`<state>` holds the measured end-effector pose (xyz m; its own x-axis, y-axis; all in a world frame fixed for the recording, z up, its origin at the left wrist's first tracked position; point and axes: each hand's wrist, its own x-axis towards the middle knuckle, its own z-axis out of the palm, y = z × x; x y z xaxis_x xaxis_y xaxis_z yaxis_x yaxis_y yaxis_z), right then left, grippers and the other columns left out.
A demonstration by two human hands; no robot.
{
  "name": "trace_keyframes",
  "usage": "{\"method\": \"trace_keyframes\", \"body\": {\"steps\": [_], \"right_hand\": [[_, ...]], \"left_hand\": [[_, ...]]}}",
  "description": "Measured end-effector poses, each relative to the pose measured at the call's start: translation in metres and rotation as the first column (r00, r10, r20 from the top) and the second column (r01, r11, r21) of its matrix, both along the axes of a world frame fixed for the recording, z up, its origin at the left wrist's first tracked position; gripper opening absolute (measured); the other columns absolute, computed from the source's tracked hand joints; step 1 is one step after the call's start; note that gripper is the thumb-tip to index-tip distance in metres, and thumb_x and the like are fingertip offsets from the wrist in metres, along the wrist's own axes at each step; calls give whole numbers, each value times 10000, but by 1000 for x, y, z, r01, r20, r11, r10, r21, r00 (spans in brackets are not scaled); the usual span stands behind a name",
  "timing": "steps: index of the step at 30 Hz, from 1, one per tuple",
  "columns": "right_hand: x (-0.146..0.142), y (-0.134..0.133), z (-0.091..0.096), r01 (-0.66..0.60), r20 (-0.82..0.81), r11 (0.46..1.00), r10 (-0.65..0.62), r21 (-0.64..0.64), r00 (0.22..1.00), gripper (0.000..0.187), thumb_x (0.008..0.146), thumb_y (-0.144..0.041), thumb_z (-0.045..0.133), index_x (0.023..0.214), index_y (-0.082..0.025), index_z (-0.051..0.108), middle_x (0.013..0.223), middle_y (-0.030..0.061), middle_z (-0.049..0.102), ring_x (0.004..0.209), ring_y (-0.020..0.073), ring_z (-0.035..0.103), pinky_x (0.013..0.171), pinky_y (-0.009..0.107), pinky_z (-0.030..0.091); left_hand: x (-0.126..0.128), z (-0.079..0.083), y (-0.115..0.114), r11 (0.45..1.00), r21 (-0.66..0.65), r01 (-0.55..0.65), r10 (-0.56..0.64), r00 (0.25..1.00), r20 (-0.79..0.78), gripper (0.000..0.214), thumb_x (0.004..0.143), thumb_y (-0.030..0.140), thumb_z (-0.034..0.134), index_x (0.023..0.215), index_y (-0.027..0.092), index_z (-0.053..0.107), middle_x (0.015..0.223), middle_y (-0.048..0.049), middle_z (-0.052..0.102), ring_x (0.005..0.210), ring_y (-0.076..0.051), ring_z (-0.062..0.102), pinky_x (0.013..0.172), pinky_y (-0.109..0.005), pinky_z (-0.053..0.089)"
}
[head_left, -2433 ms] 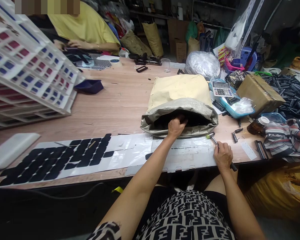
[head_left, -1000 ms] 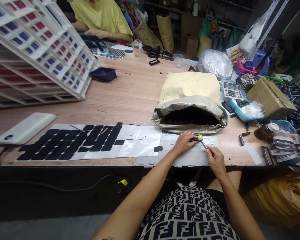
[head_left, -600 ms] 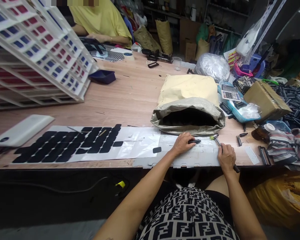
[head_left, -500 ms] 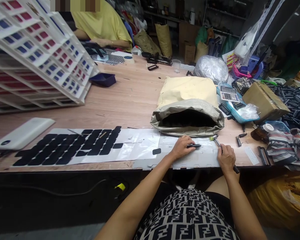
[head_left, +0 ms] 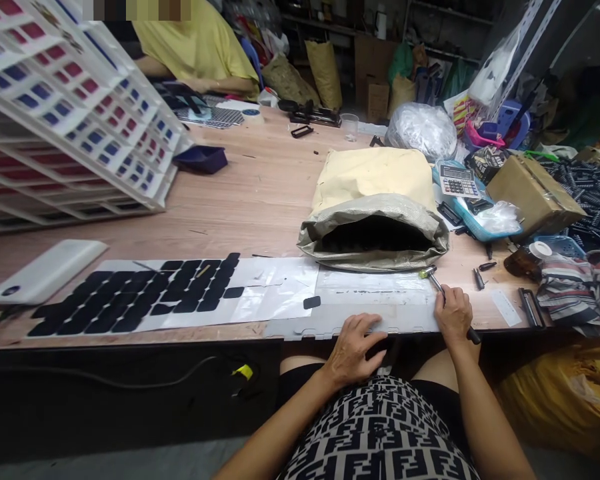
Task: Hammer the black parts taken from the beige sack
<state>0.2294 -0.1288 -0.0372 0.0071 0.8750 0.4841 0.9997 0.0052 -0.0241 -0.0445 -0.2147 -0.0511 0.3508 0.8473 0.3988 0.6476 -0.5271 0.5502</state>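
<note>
My left hand [head_left: 356, 350] is at the table's front edge, in front of my lap. Its fingers are spread and nothing shows in them. My right hand [head_left: 453, 313] is closed around a small hammer [head_left: 428, 272] with a yellow-and-silver head, which points away from me over the grey work mat [head_left: 350, 313]. Behind both hands lies a cream sack [head_left: 375, 175], its dark mouth facing me. A lone black rounded piece [head_left: 312, 303] rests left of the hands. Farther left, rows of black rounded pieces [head_left: 115, 300] cover a white sheet [head_left: 280, 280].
A white plastic crate [head_left: 145, 190] leans at left, above a white device [head_left: 45, 270]. On the right are a calculator [head_left: 457, 180], a blue basket [head_left: 485, 230], a cardboard box [head_left: 540, 193], a brown jar [head_left: 523, 261] and striped cloth [head_left: 567, 290]. A person in yellow [head_left: 195, 43] sits across.
My left hand has drawn back from the mat to the table edge and opened. The small black tool-like piece it held is out of sight. My right hand keeps the hammer in place.
</note>
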Motion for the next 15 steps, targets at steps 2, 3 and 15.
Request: {"method": "trace_keyframes", "body": {"steps": [2,3,15], "right_hand": [[-1,0,1,6,-5,1000,-6,1,1000,232,957,-259,522,1106,-194,686,911,74,609,838,224,481,720,330,316],[-2,0,2,10,-9,1000,-10,3,1000,230,955,-260,523,1103,-194,687,909,74,608,835,224,482,721,331,316],[-6,-3,6,11,-33,1000,-11,-5,999,225,950,-246,511,1084,-194,684,910,78,610,833,224,482,724,334,327]], "left_hand": [[3,14,30,998,25,-53,51,994,97,205,873,303,623,1052,260,713,1161,-98,683,1136,-282,592,1000,-490,494],[4,21,50,995,39,-89,82,987,140,187,894,281,590,1037,241,702,1094,-91,695,1100,-261,605,989,-461,502],[17,10,191,827,-325,-459,472,880,-44,163,866,205,599,991,220,703,962,-81,734,969,-264,680,864,-347,518]]}}
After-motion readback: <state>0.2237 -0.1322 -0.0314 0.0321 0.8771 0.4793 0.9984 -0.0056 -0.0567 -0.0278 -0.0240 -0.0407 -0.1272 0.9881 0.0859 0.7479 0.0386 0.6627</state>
